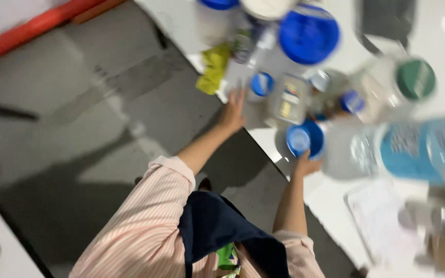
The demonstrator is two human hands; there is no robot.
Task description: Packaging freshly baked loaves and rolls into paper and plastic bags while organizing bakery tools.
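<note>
The picture is blurred by motion. My left hand (233, 110) lies flat, fingers apart, on the edge of a white counter (336, 195), just below a small blue cap (261, 83) and a clear plastic container (288, 100). My right hand (305, 166) grips the near rim of a blue round lid (305, 138). Both forearms are bare. They come out of pink striped sleeves, and a dark apron covers my front.
The counter holds a big blue lid (309, 33), a jar with a green lid (415, 80), a blue-labelled bottle (423, 149), a yellow-green cloth (215, 67) and a sheet of paper (382, 216). On the left are a grey floor (78, 128) and a red strip (27, 31).
</note>
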